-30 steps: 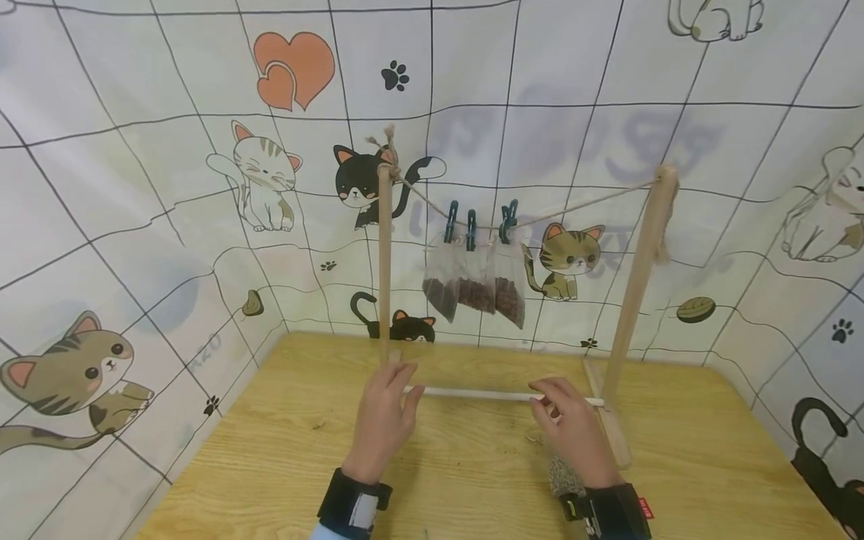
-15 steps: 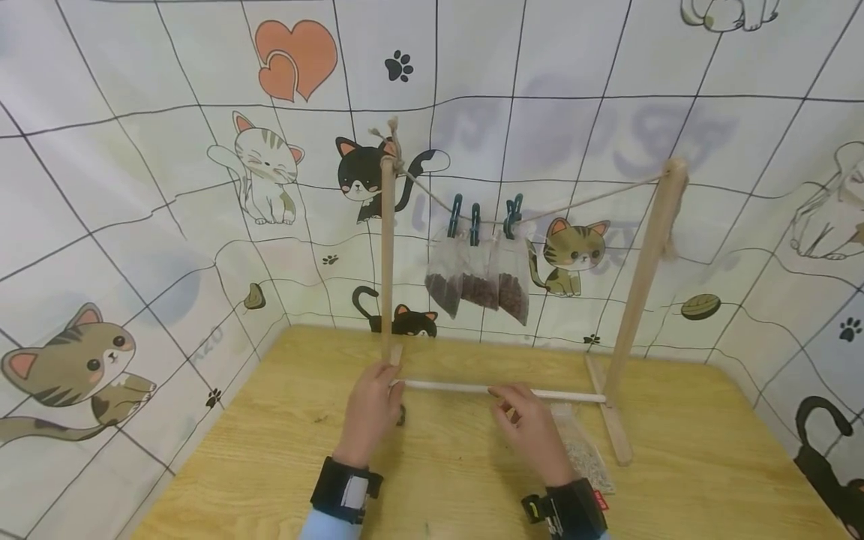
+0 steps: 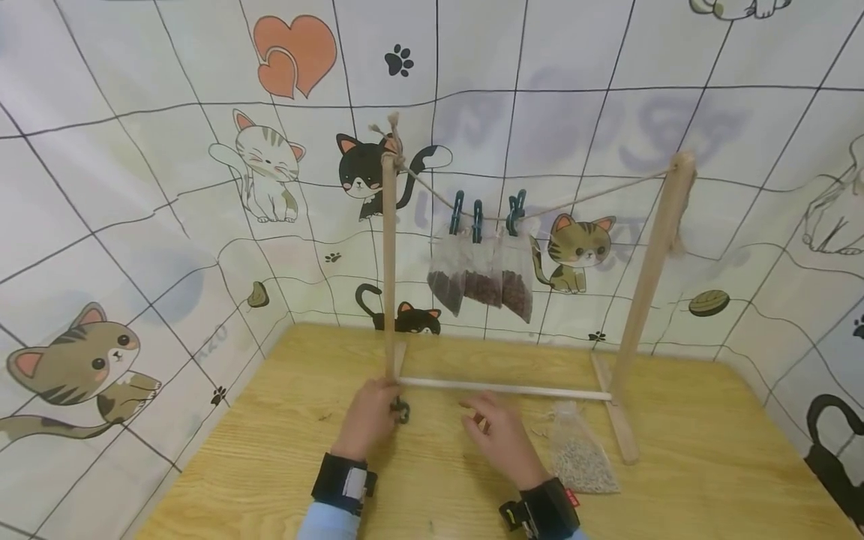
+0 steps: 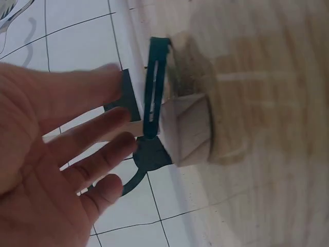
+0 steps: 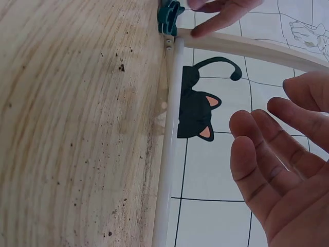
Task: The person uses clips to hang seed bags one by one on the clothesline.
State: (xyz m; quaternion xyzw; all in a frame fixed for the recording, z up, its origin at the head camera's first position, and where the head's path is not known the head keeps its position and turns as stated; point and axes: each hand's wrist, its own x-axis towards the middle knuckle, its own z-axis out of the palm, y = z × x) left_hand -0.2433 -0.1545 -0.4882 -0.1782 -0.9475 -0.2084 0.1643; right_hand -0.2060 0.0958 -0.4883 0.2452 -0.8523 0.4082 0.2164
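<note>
In the head view my left hand is by the foot of the left wooden post, beside a dark green clothespin. The left wrist view shows that clothespin just past the fingertips, against the end of the wooden foot; the fingers are loosely extended and do not wrap round it. My right hand hovers in front of the white crossbar with relaxed, slightly bent fingers and nothing in them. To its right a clear bag of pale grains lies on the table.
A string joins the left post and right post. Clipped to it by green clothespins hang bags of dark contents. Cat-printed cloth surrounds the wooden table.
My right hand has slid left along the crossbar and off it, uncovering the bag of grains. The left hand has moved slightly down and left to the clothespin.
</note>
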